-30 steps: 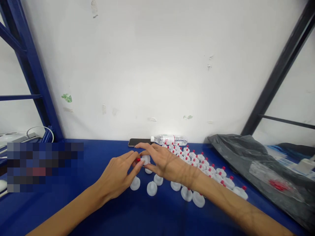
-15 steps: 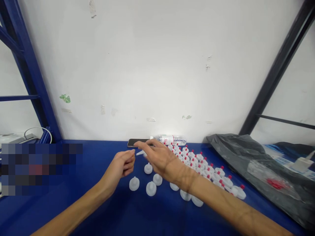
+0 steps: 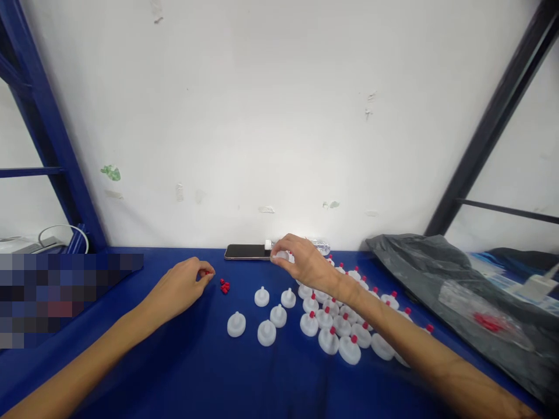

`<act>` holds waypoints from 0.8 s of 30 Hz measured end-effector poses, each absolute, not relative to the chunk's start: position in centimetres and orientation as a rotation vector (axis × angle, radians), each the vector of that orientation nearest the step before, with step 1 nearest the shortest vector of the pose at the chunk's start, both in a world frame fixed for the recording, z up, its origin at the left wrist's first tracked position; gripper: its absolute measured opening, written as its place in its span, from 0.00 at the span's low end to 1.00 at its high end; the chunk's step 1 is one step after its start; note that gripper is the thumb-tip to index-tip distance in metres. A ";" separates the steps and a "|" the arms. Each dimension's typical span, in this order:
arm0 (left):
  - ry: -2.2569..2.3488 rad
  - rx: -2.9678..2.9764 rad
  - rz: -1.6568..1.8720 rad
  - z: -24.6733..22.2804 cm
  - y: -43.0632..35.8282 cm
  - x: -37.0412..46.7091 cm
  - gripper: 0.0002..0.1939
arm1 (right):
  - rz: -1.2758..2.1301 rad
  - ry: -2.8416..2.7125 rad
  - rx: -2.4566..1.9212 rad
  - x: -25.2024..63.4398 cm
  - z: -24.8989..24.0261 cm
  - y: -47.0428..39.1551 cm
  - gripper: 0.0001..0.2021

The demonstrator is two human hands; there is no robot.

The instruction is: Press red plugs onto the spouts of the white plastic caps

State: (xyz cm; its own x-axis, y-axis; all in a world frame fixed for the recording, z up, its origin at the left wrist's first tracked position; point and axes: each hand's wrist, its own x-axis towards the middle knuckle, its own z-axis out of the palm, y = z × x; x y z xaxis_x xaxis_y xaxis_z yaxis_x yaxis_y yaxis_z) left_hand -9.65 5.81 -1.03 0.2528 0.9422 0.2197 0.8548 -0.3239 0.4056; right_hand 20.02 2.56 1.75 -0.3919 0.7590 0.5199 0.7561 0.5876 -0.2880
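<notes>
My left hand (image 3: 183,288) is at the left of the blue table, thumb and forefinger pinched together with a bit of red, a small red cap (image 3: 207,272), between the tips. Just right of it lies a small pile of red caps (image 3: 225,287). My right hand (image 3: 301,262) grips a squat white translucent nozzle lid (image 3: 283,255) near the phone, its far part hidden by the fingers. Several uncapped nozzle lids (image 3: 266,333) stand spout up between the hands. Under and around my right forearm stand rows of lids with red caps (image 3: 350,349), partly hidden by the arm.
A phone (image 3: 247,252) and a clear plastic bottle (image 3: 323,248) lie along the wall. At right a grey plastic sheet (image 3: 419,279) carries a clear bag of red caps (image 3: 493,322). Blue and dark metal posts (image 3: 476,122) rise at both sides.
My hands have moved apart. The left has gone left and down beside the red cap pile, now uncovered. The right has drawn to the right, over the rows, with a nozzle lid in it.
</notes>
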 end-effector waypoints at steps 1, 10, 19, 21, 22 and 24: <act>1.685 2.332 0.603 -1.2 5.9 -9.6 0.14 | 0.024 -2.206 -1.194 20.0 1.7 2.6 0.03; 1.638 2.380 0.473 -1.7 6.0 -9.4 0.11 | 0.126 -2.392 -1.294 20.0 0.3 3.6 0.00; 1.599 2.392 0.482 -2.5 6.0 -9.2 0.13 | 0.285 -2.435 -1.423 21.8 5.4 0.9 0.05; 1.598 2.391 0.492 -2.6 6.0 -9.1 0.13 | 0.413 -2.499 -1.473 22.5 6.9 -0.2 0.03; 1.597 2.392 0.496 -2.6 6.0 -9.1 0.13 | 0.496 -2.538 -1.518 22.8 7.4 -0.7 0.03; 1.597 2.396 0.503 -2.5 5.9 -9.0 0.13 | 0.627 -2.594 -1.605 22.9 8.0 -1.7 0.06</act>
State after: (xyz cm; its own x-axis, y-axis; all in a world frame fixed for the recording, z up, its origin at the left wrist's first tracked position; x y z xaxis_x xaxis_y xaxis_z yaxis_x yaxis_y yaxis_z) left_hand -9.04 5.88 -2.53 0.3517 0.9223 0.1603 0.8474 -0.3864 0.3641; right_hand 22.90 -1.70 8.05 -0.4686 0.8639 -0.1844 0.8528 0.3880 -0.3494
